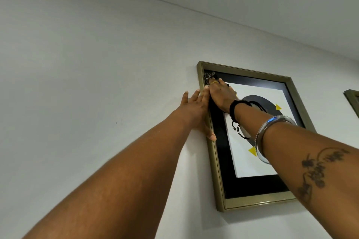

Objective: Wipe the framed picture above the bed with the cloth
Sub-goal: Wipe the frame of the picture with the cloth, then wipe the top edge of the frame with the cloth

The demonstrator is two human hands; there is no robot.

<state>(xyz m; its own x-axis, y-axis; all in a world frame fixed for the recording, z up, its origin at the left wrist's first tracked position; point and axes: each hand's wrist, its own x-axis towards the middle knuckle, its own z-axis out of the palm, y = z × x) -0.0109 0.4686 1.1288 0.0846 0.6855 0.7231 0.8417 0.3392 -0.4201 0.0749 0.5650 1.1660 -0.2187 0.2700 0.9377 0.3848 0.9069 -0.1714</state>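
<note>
A framed picture (pixel 250 203) with a dull gold frame, black mat and white print hangs on the white wall, seen from below. My right hand (pixel 221 95) presses a dark patterned cloth (pixel 209 76) into the glass at the upper left corner; only a bit of cloth shows beyond my fingers. My left hand (pixel 196 110) lies flat with fingers spread against the frame's left edge and the wall beside it, thumb resting on the frame lower down.
A second gold frame (pixel 352 101) is partly visible at the right edge of the view. The ceiling line (pixel 174 6) runs diagonally above. Bare white wall (pixel 87 83) extends to the left of the picture.
</note>
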